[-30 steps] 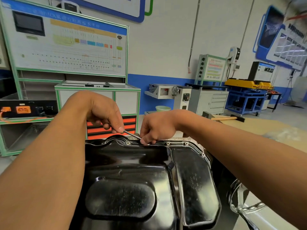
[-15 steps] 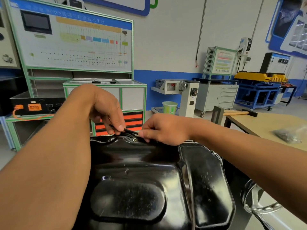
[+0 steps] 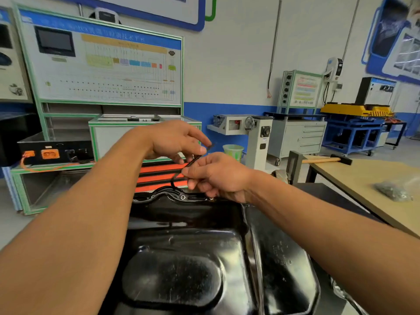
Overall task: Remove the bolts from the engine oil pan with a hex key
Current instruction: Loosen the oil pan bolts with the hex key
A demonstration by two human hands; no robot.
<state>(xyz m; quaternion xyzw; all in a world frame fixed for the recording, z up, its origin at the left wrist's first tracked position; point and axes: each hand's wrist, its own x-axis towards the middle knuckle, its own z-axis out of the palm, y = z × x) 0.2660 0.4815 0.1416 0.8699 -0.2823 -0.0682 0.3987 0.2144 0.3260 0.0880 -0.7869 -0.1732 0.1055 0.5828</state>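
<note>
pinching hex key (image 3: pixel 195 159): left hand (image 3: pixel 175 142) at its upper end, right hand (image 3: pixel 220 176) on the shaft, both just above pan (image 3: pixel 181 258) far rim, with a bolt (image 3: pixel 183 197) seated in that rim beneath the key's bend.

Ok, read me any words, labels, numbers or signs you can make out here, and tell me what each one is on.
No text is clear enough to quote.
Training board: a line of characters on its blue header, too blurred to read.
Small green-framed panel: coloured rows of print, too small to read.
Oil pan: faint stamped marks on its right side, unreadable.
Wall posters: blurred.
</note>
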